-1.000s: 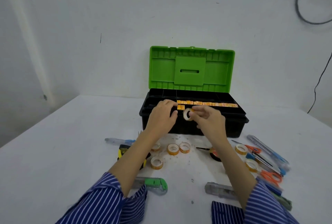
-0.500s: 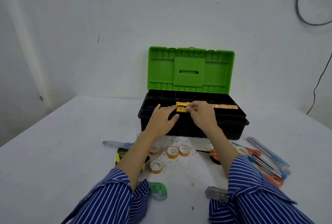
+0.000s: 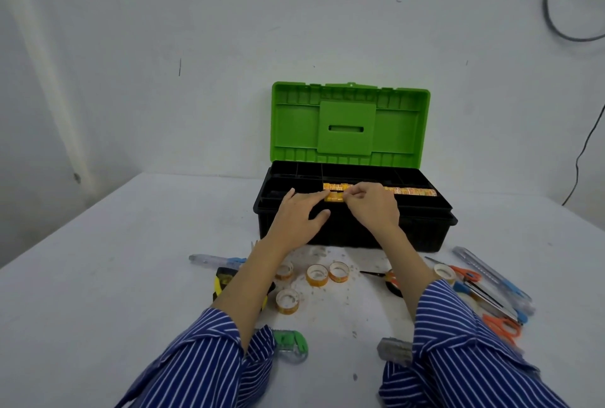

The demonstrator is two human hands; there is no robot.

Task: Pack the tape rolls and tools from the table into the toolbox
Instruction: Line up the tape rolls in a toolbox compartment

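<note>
The black plastic toolbox (image 3: pixel 355 227) stands open at the far side of the white desk (image 3: pixel 131 276), its bright green lid (image 3: pixel 348 124) tipped upright against the wall. A row of small orange-printed tape rolls (image 3: pixel 409 191) already lies on edge along a long compartment of the black tray. The right hand (image 3: pixel 373 208) pinches one more roll (image 3: pixel 334 196) at the left end of that row, and the left hand (image 3: pixel 299 217) lies over the front rim with its fingers stretched out flat, their tips touching that roll and gripping nothing.

By my reading, the packing is partly done: many rolls are in, yet plenty waits outside. Four loose orange tape rolls (image 3: pixel 317 275) sit on the desk just in front of the box, between the forearms, and another pale roll (image 3: pixel 444 272) lies near the right sleeve. None of the tools appears packed. Left of the arms lie a clear pen-like tool with a blue end (image 3: pixel 216 259), a yellow-and-black tool (image 3: pixel 222 281) and a green-and-clear tool (image 3: pixel 291 343); on the right are orange-handled scissors (image 3: pixel 501 325), a grey-and-blue utility knife (image 3: pixel 491 273) and a grey tool (image 3: pixel 394 348) near the cuff.

The desk top is scuffed and speckled with small debris in front of the box. Behind it rise plain, marked white walls, with dark cables (image 3: pixel 563 24) hanging at the right.
</note>
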